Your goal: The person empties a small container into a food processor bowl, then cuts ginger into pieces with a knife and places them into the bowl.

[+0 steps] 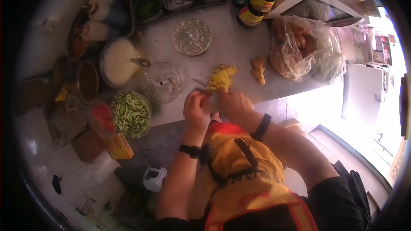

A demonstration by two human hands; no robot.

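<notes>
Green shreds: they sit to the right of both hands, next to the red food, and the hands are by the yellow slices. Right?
Wrong side. The head view shows the green shreds to the left of both the left hand and the right hand. They are next to the red food, and the hands are by the yellow slices.

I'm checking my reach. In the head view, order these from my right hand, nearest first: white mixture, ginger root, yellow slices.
From the right hand:
1. Yellow slices, just beyond it
2. Ginger root, beyond, rightward
3. White mixture, far left
</notes>
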